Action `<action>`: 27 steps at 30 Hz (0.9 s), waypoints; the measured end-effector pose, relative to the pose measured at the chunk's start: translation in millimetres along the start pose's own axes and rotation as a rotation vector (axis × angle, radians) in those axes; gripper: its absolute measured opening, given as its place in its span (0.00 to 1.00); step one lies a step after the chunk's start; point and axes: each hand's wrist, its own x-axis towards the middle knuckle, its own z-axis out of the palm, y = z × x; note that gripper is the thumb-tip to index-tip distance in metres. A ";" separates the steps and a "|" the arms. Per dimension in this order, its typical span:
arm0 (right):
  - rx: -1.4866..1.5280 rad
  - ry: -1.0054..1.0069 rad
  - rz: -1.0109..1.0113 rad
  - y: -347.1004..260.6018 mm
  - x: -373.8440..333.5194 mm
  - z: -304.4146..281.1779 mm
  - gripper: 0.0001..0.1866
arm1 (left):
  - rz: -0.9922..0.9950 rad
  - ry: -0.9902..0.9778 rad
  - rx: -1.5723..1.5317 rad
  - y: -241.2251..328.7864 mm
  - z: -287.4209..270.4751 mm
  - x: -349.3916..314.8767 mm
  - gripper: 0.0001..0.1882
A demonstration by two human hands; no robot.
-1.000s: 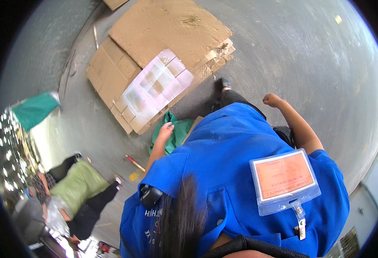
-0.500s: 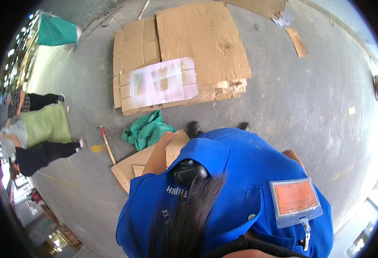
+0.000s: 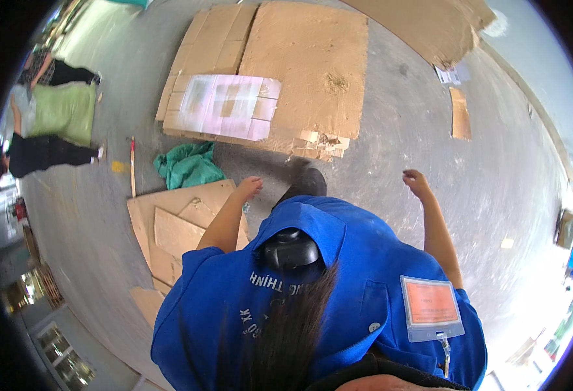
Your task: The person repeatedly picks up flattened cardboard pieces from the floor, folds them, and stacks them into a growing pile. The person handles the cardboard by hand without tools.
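- Both empty, with loosely bent fingers: left hand (image 3: 250, 187), right hand (image 3: 416, 184).
- Has cardboard pile (image 3: 302, 62) ahead, looking longest from side to side, nearer left hand.

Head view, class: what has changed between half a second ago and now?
The right hand, mostly hidden by the blue shirt before, has swung out into clear view. The left hand, which overlapped the brown board, now appears past its corner. Nothing was visibly taken hold of or let go. The cardboard stack and green cloth lie as before.
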 end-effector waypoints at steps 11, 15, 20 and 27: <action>0.120 -0.334 0.468 -55.5 106.6 -60.9 0.28 | -0.192 0.127 -0.366 2.9 59.5 61.3 0.17; 0.217 -0.365 0.587 -36.1 154.3 -104.1 0.28 | -0.076 0.311 -0.518 40.6 84.1 63.8 0.18; 0.056 -0.436 0.576 -15.5 294.4 -108.9 0.32 | -0.128 0.609 -0.876 69.7 120.0 82.3 0.20; -0.105 -0.423 0.706 39.3 464.6 21.8 0.40 | -0.160 0.842 -1.218 80.0 141.5 199.8 0.40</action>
